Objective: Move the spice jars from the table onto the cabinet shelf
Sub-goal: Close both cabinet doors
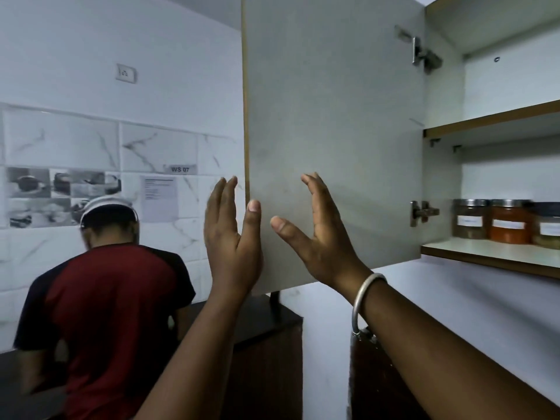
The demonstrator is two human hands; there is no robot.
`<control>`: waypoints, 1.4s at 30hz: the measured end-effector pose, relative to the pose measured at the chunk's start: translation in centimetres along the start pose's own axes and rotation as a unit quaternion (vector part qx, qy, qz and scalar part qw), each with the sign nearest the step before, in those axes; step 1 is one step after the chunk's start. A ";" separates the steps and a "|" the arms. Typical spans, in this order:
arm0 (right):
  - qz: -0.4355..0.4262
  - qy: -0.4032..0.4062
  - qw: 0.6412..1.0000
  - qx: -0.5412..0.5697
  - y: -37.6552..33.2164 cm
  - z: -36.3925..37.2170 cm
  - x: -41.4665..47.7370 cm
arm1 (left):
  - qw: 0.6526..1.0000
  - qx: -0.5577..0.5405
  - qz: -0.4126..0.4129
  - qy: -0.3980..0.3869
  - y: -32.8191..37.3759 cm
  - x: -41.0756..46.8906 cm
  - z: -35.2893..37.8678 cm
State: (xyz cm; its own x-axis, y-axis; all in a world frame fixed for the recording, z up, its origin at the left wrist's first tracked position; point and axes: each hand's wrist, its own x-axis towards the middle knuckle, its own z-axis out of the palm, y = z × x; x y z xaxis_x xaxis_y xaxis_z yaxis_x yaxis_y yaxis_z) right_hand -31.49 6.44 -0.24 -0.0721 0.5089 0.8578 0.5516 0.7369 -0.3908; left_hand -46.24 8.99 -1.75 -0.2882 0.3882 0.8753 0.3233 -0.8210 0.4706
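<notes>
Three spice jars stand in a row on the lower cabinet shelf [485, 253] at the right: a brownish jar [470, 220], an orange jar [510, 222] and a pale jar [549, 225] cut by the frame edge. The grey cabinet door [333, 116] hangs open in the middle. My left hand [231, 237] is raised at the door's free edge, fingers straight, thumb on the inner face. My right hand [318, 234] is spread open on or just in front of the door's inner face, a metal bangle on its wrist. Neither hand holds anything.
A person in a red and dark shirt [103, 313] stands at the lower left, facing a dark counter [272, 316]. An upper shelf [497, 122] sits above the jars. A tiled wall with a socket [125, 73] lies behind.
</notes>
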 end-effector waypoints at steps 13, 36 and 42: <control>-0.021 0.091 0.994 -0.051 -1.6 0.3 -2.8 | 0.914 -0.347 -0.063 -0.198 1.9 -1.7 -0.1; 0.150 0.353 0.904 -0.188 1.4 -36.8 -15.2 | 0.928 -0.085 0.303 -0.200 25.2 -18.7 35.3; 0.276 0.364 0.852 -0.257 4.9 -42.0 -13.0 | 0.922 -0.064 0.316 -0.216 25.6 -19.7 40.8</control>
State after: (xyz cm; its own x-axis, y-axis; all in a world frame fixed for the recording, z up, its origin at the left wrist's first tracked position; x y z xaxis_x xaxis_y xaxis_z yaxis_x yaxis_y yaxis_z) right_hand 7.03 -15.27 0.77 0.7478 0.1660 0.6428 0.6380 0.0878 -0.7650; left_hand 4.51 -2.57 -2.37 0.3157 -0.0768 0.9457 0.1867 -0.9722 -0.1412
